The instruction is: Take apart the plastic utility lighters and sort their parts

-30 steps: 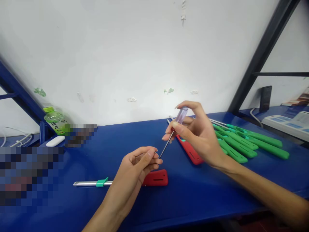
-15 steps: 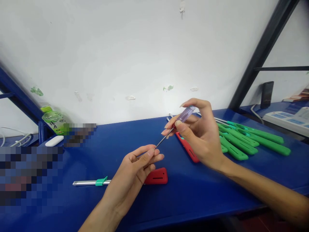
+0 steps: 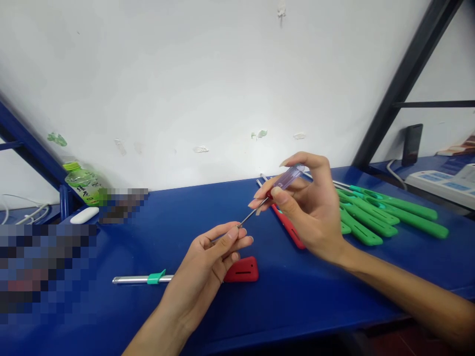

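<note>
My right hand [image 3: 308, 207] is closed around the clear purple handle of a screwdriver [image 3: 288, 178], whose thin metal shaft slants down to the left. At its tip, my left hand [image 3: 211, 267] has thumb and forefinger pinched together; whatever tiny thing sits between them is too small to make out. Beneath the left hand lies a long-necked lighter with a red handle [image 3: 243, 269], a silver tube and a teal collar; its middle is hidden by the hand. Behind my right hand, a second red-handled lighter [image 3: 291, 230] is partly covered.
Several green-handled lighters [image 3: 371, 217] lie at the right of the blue table [image 3: 178, 212]. A green bottle [image 3: 83, 185] and a white case [image 3: 84, 215] stand at the back left. A power strip [image 3: 438, 185] and a phone [image 3: 411, 144] are at the far right.
The screwdriver and my right hand have shifted very slightly to the right. My left hand keeps its pinch at the tip.
</note>
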